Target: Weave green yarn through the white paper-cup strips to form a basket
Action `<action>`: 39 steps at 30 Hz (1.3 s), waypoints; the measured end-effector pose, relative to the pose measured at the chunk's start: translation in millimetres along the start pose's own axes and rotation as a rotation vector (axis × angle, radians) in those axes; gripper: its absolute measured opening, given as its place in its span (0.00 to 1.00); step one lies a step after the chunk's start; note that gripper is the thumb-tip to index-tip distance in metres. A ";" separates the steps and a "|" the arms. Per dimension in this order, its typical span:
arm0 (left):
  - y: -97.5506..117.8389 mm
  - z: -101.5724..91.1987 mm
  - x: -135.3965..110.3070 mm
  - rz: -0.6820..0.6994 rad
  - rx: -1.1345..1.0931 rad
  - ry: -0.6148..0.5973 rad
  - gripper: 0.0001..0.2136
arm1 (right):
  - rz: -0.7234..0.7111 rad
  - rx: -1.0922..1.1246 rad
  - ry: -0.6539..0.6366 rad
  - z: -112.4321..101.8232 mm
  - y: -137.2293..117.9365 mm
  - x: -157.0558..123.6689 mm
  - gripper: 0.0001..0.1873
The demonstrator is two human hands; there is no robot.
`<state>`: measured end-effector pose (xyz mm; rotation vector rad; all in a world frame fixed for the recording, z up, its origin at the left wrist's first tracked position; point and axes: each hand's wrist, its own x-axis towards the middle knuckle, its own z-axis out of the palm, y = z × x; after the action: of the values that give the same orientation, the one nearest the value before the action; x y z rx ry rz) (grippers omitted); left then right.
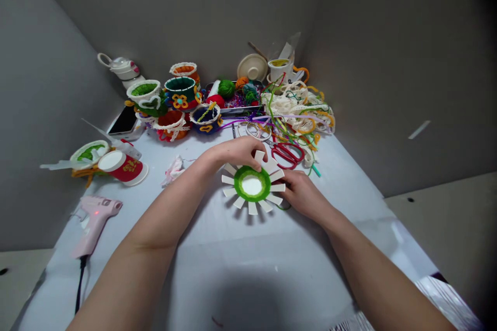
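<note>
Two bare hands are in view, one left hand (pixel 248 152) and one right hand (pixel 301 189), and one slit paper cup (pixel 252 184). On the left are one pink glue gun (pixel 97 220), one red-and-white paper cup (pixel 126 166) and one yarn-trimmed cup (pixel 90 152). Farther off stand five yarn-covered cups (pixel 180 94), one lidded bottle (pixel 125 71) and at least four yarn balls (pixel 226 89).

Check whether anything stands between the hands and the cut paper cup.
Nothing visible does. The left hand holds the cup; the right hand, partly hidden, is at its strips. The red scissors lie beyond, not between.
</note>
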<state>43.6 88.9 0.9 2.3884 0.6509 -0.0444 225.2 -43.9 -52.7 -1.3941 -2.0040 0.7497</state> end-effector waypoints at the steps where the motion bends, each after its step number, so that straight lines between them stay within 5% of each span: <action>1: -0.3 -0.1 -0.4 -0.005 0.008 -0.012 0.16 | -0.004 -0.007 -0.007 0.1 -0.1 0.1 0.10; 11: -1.9 -2.3 -2.6 -0.049 -0.121 -0.124 0.11 | 0.059 -0.050 -0.033 -3.4 -1.1 -0.5 0.10; 22: -8.0 -5.0 -4.8 -0.174 -0.109 0.003 0.11 | 0.439 0.508 0.102 -28.8 -8.8 -2.0 0.10; 28: -11.3 -3.4 -3.8 -0.193 -0.127 0.004 0.11 | 0.292 0.409 0.185 -31.3 -14.5 -6.2 0.10; 33: -14.6 -3.3 -3.8 -0.217 -0.124 -0.006 0.13 | 0.108 0.207 0.123 -30.9 -15.0 -9.3 0.08; 39: -16.4 -4.3 -4.2 -0.219 -0.144 -0.003 0.12 | 0.096 0.091 0.003 -30.2 -6.9 -9.2 0.07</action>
<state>31.7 100.5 -4.5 2.1707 0.8824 -0.0914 245.5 -51.0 -28.7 -1.4451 -1.8868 0.8695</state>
